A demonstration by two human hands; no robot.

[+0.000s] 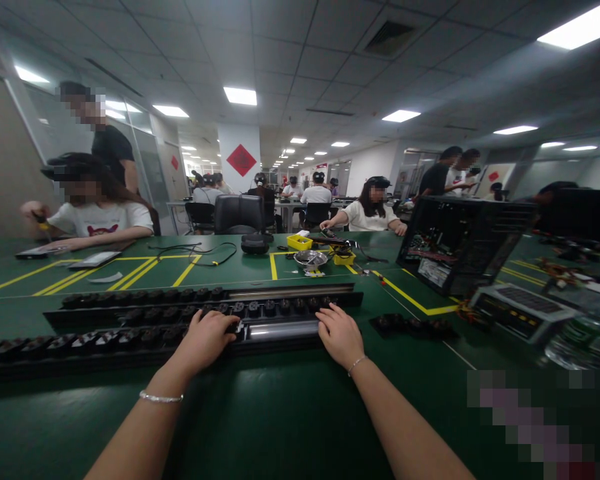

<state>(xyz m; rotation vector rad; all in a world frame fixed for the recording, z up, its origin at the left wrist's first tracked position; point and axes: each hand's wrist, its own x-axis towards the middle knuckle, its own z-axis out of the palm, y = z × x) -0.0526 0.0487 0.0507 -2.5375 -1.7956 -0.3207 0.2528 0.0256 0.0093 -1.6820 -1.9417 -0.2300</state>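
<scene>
Two bare hands work apart at three long black rails set with round black socket modules, lying side by side across a matte green tabletop point(260, 413). The left hand point(207, 340) has its fingertips on a module of the front rail point(105, 359), at the end of its row; whether they pinch it cannot be told. The right hand point(341, 337) lies with extended fingers over that rail's right end; its grip is unclear too. Between them runs a smooth, shiny metal channel point(283, 331). About seven modules of the middle rail point(80, 321) show beyond it. One bracelet circles each wrist.

One loose row of black, rounded parts point(414, 326) lies right of the rails. Behind stand two yellow plastic bins point(300, 242) and one round, shiny metal bowl point(311, 261). To the right are one open-sided black computer tower point(467, 247), one boxy grey metal power supply point(523, 310) and one clear plastic bottle point(587, 337); the bottle's green label is too blurred to read.
</scene>
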